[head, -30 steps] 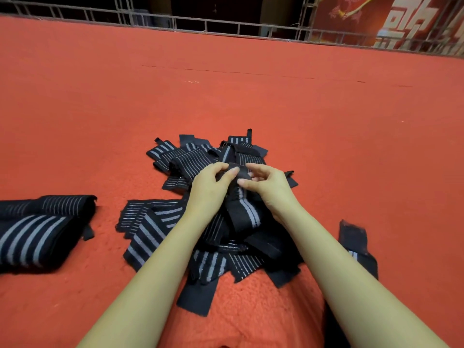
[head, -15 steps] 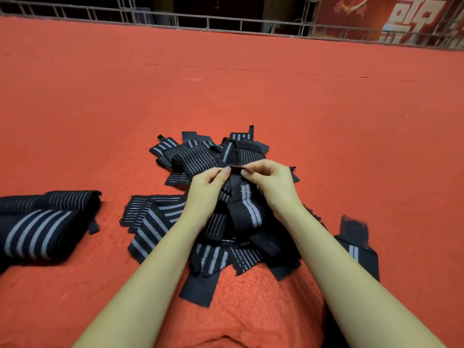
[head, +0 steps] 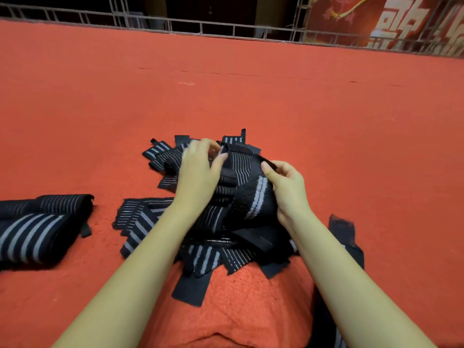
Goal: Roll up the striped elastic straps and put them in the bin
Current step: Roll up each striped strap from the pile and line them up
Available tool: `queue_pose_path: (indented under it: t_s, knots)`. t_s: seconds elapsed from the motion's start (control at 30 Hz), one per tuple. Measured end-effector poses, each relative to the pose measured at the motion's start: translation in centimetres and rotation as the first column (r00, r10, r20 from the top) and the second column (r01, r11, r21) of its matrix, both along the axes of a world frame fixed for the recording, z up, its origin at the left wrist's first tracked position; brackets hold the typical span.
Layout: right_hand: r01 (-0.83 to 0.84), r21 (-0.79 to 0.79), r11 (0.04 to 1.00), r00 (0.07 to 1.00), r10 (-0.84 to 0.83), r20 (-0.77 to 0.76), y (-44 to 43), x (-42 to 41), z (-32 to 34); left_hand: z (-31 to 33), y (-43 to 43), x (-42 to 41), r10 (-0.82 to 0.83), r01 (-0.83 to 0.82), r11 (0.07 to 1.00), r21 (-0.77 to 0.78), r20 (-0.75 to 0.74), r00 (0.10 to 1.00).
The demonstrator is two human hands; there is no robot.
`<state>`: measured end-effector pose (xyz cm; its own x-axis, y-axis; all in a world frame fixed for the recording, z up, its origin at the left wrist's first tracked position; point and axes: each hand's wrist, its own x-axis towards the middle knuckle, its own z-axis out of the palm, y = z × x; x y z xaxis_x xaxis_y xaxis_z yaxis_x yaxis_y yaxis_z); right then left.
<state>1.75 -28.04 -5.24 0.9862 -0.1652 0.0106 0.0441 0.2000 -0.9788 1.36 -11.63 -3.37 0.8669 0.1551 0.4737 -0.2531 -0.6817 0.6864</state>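
A heap of black elastic straps with grey stripes (head: 206, 252) lies on the red carpet in front of me. My right hand (head: 286, 189) pinches the end of one broad-striped strap (head: 253, 199) at the heap's top right, thumb and fingers curled on the black end tab. My left hand (head: 198, 172) hovers over the heap's far left side, fingers bent and blurred; what it holds cannot be told. Rolled or folded striped straps (head: 37, 229) lie at the left edge. No bin is in view.
Another black strap (head: 347, 237) lies by my right forearm. Red carpet (head: 251, 101) stretches ahead to a metal railing (head: 226, 26) and a red banner at the back right.
My hands have separated: the left moved up and left over the heap, the right moved right, pulling the strap's end with it. The view shifted slightly.
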Motion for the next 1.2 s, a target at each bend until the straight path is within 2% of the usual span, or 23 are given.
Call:
queue_pose_path:
  t_s: [0.07,0.13,0.2,0.27,0.33,0.4,0.53,0.6,0.73,0.83,1.0,1.2]
  knots:
    - [0.024,0.013,1.0,0.999,-0.024,0.029,0.2,-0.4,0.7,0.4,-1.3,-2.3,-0.229,0.196,0.961,-0.198,-0.164,0.96]
    - [0.041,0.024,0.999,0.998,-0.042,0.046,0.3,-0.9,1.3,0.3,-2.2,-4.0,-0.322,0.278,0.941,-0.194,-0.256,0.912]
    - [0.043,0.006,0.999,0.999,-0.043,0.019,0.3,-1.5,1.9,0.1,-2.7,-4.9,-0.319,0.294,0.945,-0.141,-0.207,0.925]
    - [-0.03,-0.036,0.999,0.998,0.028,-0.05,0.0,-2.4,2.5,0.4,-2.7,-5.4,-0.284,0.258,0.951,-0.172,-0.149,0.947]
    - [-0.202,-0.118,0.972,0.975,0.189,-0.114,-0.7,-3.9,3.0,1.1,-2.6,-5.7,-0.258,0.225,0.943,-0.245,-0.112,0.96]
    - [-0.376,-0.241,0.895,0.926,0.35,-0.144,-1.5,-5.8,3.2,1.9,-2.5,-6.0,-0.227,0.191,0.938,-0.288,-0.095,0.969]
    - [-0.495,-0.433,0.754,0.856,0.51,-0.09,-2.8,-9.0,4.0,3.4,-2.5,-7.3,-0.183,0.154,0.945,-0.288,-0.075,0.98]
    - [-0.487,-0.468,0.737,0.843,0.537,-0.031,-2.9,-10.5,5.3,4.4,-2.7,-8.1,-0.187,0.16,0.944,-0.29,-0.07,0.98]
    - [-0.387,-0.394,0.834,0.886,0.455,0.092,-2.8,-13.4,8.2,6.9,-3.2,-9.5,-0.265,0.234,0.936,-0.261,-0.091,0.96]
    - [-0.324,-0.297,0.898,0.925,0.367,0.101,-3.4,-15.2,9.6,8.6,-3.8,-10.9,-0.348,0.306,0.901,-0.309,-0.09,0.933]
    - [-0.35,-0.127,0.928,0.914,0.368,0.172,-4.5,-17.8,12.1,11.6,-5.3,-13.4,-0.387,0.353,0.848,-0.395,-0.008,0.922]
    - [-0.371,-0.029,0.928,0.903,0.368,0.221,-5.9,-19.8,14.3,14.1,-7.1,-14.9,-0.441,0.403,0.8,-0.445,0.021,0.897]
